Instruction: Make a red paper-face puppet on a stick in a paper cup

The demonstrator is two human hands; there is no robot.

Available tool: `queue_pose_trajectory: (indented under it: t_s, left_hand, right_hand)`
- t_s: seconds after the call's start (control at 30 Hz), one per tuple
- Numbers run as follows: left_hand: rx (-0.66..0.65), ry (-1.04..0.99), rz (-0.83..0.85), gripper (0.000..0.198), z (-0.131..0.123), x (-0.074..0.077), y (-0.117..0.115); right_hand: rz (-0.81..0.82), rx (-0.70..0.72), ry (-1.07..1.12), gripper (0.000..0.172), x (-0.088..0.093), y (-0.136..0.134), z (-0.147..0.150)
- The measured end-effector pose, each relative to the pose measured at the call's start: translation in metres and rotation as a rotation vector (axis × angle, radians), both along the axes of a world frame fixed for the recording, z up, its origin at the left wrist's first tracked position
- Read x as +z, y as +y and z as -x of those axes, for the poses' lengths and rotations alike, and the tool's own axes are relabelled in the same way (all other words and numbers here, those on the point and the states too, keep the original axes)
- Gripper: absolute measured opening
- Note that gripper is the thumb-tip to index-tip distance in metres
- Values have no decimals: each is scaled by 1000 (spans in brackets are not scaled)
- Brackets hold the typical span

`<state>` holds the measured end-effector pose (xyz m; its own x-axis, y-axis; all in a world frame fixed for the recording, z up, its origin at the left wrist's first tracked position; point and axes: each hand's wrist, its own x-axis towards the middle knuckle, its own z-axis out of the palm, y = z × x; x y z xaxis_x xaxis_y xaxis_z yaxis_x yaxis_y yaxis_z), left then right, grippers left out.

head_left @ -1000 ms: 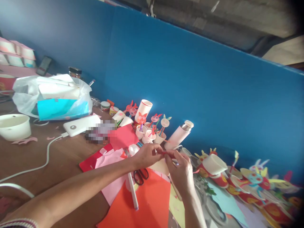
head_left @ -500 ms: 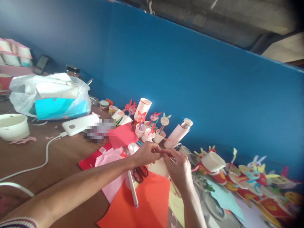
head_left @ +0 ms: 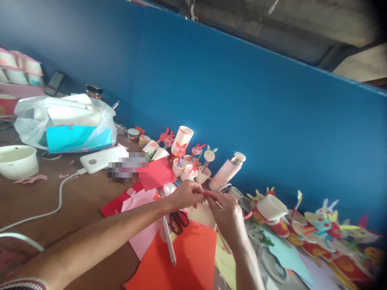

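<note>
Between my left hand (head_left: 189, 194) and my right hand (head_left: 228, 209) is a thin red strip (head_left: 208, 194) that looks like paper. The fingertips of both hands pinch it close together, and most of it is hidden. A pinkish curled end (head_left: 248, 216) shows beyond my right hand; whether it belongs to the same strip I cannot tell. Beneath my hands lie black-handled scissors (head_left: 179, 222), a white marker (head_left: 169, 241), an orange sheet (head_left: 190, 262) and pink paper (head_left: 140, 213). Behind them stand small white cups (head_left: 203, 175) with paper animal heads on sticks.
A pale thermos (head_left: 226, 171) leans beside the blue wall (head_left: 242, 100). Decorated red cups (head_left: 344, 262) and loose paper crowd the right. On the left are a stuffed plastic bag (head_left: 30, 117), a white power bank (head_left: 104, 159) with its cable, and a white tub (head_left: 18, 161).
My hands stay almost in place, with the fingers shifting slightly around the red strip. A little more of the strip shows between them. The view has moved very slightly.
</note>
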<state>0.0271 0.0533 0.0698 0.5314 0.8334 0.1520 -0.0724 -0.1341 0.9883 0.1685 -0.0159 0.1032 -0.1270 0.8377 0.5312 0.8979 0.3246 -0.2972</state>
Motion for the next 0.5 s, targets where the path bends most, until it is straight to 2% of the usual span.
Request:
queue_pose_trajectory:
  t_s: [0.27, 0.5]
  left_hand:
    - [-74, 15, -37, 18, -2, -8, 5]
    - [-190, 115, -107, 7, 12, 3, 11]
  right_hand:
    - [-50, -22, -19, 22, 0, 0, 2]
    - [-62, -87, -51, 19, -3, 0, 2]
